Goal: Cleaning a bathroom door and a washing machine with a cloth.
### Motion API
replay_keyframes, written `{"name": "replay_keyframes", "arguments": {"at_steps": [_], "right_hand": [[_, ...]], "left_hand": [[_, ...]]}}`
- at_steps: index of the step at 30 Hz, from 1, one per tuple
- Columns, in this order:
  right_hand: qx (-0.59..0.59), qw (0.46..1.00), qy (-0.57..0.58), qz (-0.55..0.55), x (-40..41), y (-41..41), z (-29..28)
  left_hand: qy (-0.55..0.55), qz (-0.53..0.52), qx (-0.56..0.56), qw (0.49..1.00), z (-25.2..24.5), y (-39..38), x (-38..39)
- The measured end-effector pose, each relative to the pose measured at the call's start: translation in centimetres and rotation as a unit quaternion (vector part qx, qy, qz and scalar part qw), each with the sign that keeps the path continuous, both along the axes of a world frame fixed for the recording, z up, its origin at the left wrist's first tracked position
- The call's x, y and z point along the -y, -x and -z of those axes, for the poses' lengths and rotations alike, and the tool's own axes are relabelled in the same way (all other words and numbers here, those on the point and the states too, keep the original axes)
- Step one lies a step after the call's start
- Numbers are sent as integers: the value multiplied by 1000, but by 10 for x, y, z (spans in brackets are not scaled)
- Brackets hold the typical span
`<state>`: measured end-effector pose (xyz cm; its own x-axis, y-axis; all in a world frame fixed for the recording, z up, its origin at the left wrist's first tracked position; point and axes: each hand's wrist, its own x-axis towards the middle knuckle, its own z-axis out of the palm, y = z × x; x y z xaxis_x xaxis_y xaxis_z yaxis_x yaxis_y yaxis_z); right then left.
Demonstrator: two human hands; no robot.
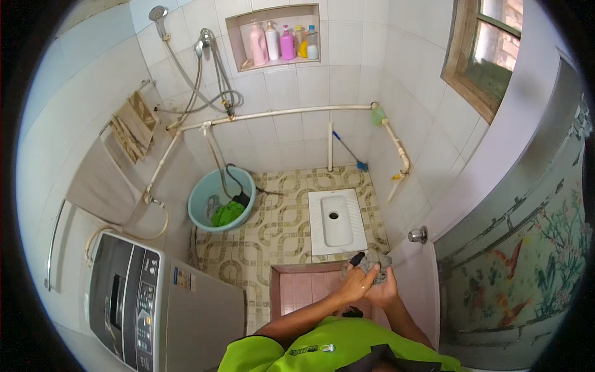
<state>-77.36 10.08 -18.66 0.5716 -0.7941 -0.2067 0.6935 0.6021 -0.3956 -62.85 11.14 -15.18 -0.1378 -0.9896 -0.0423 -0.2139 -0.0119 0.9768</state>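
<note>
A bunched grey cloth (374,263) with a dark part is gripped between both my hands, in front of my body. From the left, my left hand (357,284) presses on it, fingers over its near side. My right hand (385,288) cups the cloth from below and the right. Beyond it lies a white squat toilet (338,221) set in the patterned tile floor. Farther off to the left, a light blue basin (197,218) holds a bright green cloth (228,214), a grey cloth and something dark.
A top-loading washing machine (204,307) stands at left. The door (506,260) with a painted glass panel is at right, its round knob (418,235) near my right hand. A blue-headed brush (361,165) leans by the wall. Bottles (287,44) fill a wall niche. Below me is a pink-tiled step (302,290).
</note>
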Motion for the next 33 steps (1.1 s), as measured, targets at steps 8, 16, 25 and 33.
{"name": "replay_keyframes", "arguments": {"at_steps": [8,16,25,33], "right_hand": [[-108,981,-62,-150,35,-3,64],[-98,959,-116,-239,8,-15,70],[-143,957,-67,-243,-21,-144,33],[-149,924,-84,-343,-67,-217,69]], "left_hand": [[111,9,302,947,6,-6,-62],[-48,-204,12,978,18,-60,-146],[-118,-337,-164,919,24,-125,-188],[117,-573,281,761,-81,-315,-275]]}}
